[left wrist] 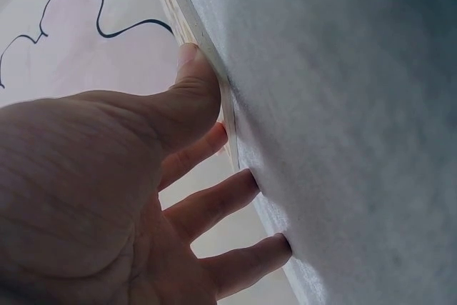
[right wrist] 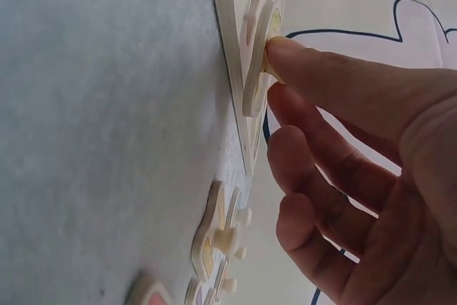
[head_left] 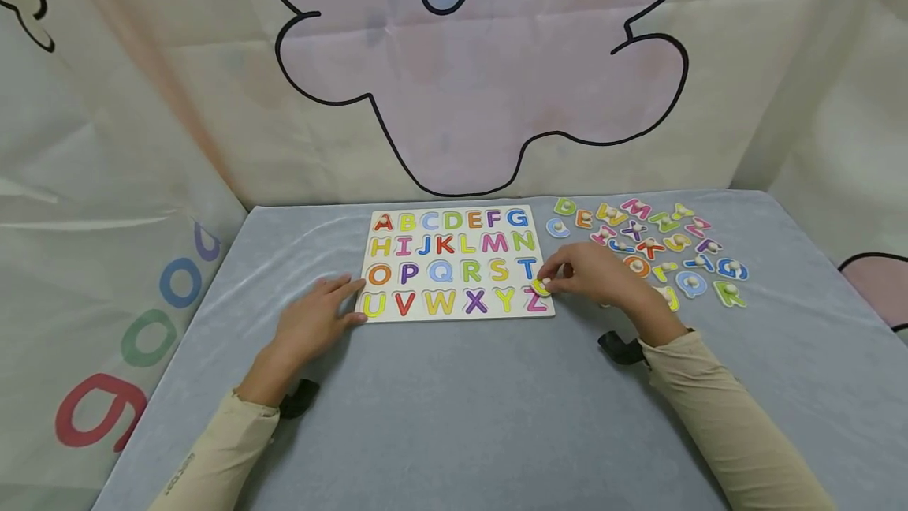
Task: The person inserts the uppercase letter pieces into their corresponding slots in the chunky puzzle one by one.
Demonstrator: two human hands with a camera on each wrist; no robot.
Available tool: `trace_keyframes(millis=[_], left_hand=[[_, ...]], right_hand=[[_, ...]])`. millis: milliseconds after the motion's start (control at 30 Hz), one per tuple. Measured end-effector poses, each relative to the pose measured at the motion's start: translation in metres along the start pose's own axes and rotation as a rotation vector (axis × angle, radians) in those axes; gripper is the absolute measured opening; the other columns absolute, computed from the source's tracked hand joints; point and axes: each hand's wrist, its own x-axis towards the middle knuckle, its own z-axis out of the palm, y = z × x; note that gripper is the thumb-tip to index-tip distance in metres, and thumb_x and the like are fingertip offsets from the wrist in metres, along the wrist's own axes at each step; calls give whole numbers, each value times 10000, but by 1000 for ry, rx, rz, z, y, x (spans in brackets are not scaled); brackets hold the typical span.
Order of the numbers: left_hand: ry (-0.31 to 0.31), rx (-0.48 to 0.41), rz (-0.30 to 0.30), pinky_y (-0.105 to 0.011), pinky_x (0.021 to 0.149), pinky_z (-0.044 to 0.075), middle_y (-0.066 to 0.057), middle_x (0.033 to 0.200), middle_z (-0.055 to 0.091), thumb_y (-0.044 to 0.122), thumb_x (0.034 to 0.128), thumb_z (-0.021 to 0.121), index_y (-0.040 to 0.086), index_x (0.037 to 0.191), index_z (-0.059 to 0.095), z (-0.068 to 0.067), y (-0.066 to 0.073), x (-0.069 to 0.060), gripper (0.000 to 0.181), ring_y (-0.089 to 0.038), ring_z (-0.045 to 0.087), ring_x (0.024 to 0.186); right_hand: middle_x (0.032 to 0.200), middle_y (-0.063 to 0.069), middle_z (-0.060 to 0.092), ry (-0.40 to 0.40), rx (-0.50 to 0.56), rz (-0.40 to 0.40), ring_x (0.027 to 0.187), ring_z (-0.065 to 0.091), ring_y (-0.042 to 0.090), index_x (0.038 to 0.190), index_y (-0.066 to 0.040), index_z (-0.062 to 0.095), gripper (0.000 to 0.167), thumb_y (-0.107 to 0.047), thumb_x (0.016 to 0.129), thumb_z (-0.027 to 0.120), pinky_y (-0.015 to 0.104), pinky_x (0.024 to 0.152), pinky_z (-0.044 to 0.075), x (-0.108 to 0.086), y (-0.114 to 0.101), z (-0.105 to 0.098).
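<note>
A white alphabet puzzle board (head_left: 418,318) lies flat on the table, printed with rows of coloured letters. At its left edge, my left hand (head_left: 315,320) touches the rim with fingers spread; in the left wrist view the thumb (left wrist: 196,87) lies against the board's wooden side. By the board's right edge, my right hand (head_left: 592,274) pinches a yellow letter piece (head_left: 540,288) by its knob, between thumb and fingers. The right wrist view shows this letter piece (right wrist: 258,69) tilted close to the board's surface (right wrist: 227,12). Which letter it is, I cannot tell.
Several loose letter pieces with wooden knobs, among them a blue Q (head_left: 690,283) and a green R (head_left: 729,294), are scattered right of the board. A grey cloth (head_left: 454,416) covers the table. Behind it hangs a curtain with cartoon drawings (head_left: 468,101).
</note>
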Motion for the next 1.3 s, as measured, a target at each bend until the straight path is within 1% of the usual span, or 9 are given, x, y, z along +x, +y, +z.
trace_keyframes(millis=[133,400,500,633,733,933,1100,1300], left_hand=[[-8,8,-4,-650,1042,398,-154,1557,431,366,929,690,171,1500,459,-1,-1,-2,646,-463,335,1450],[-4,14,-5,-642,1037,408,-154,1558,430,364,930,690,166,1501,457,-2,-1,-1,648,-436,350,1451],[-5,14,-6,-639,1043,404,-159,1556,429,361,929,691,164,1503,455,-1,-1,-1,651,-444,349,1449],[-3,14,-7,-640,1047,399,-163,1553,433,360,929,691,163,1501,457,0,-1,-2,649,-454,349,1445],[1,10,-7,-641,1040,404,-160,1553,434,361,929,689,163,1499,460,0,-1,-2,646,-449,351,1446],[-4,4,-10,-654,1039,398,-153,1562,423,362,935,682,168,1503,454,-2,1,-2,642,-450,340,1453],[-4,6,-4,-652,1027,408,-157,1558,427,359,931,689,167,1502,456,-3,2,-2,645,-448,347,1448],[-2,6,-1,-642,1023,416,-154,1554,434,355,927,695,174,1500,460,-2,1,0,646,-441,354,1446]], right_hand=[[934,-10,717,12,-4,-15,784,551,160,1043,-174,785,188,-179,855,789,274,655,448,4,-1,4],[931,-12,731,31,-16,-45,759,548,149,1021,-149,791,177,-160,844,797,270,651,457,9,-2,7],[948,-8,732,28,-17,-36,767,553,152,1033,-146,787,189,-163,845,795,270,652,461,9,-1,7],[964,-10,727,27,-13,-3,790,564,155,1067,-152,771,230,-207,845,799,270,655,459,8,0,5],[936,-19,719,31,-17,23,781,565,153,1038,-166,764,215,-242,841,805,275,645,448,7,-1,3],[838,-35,700,40,-45,20,750,551,142,957,-170,761,161,-273,841,805,275,631,429,7,-2,6],[839,-32,702,48,-57,22,737,547,142,965,-163,766,148,-251,850,796,274,623,428,6,-3,7],[896,-10,725,58,-38,24,747,555,147,1034,-138,773,184,-202,861,781,272,631,441,5,-2,5]])
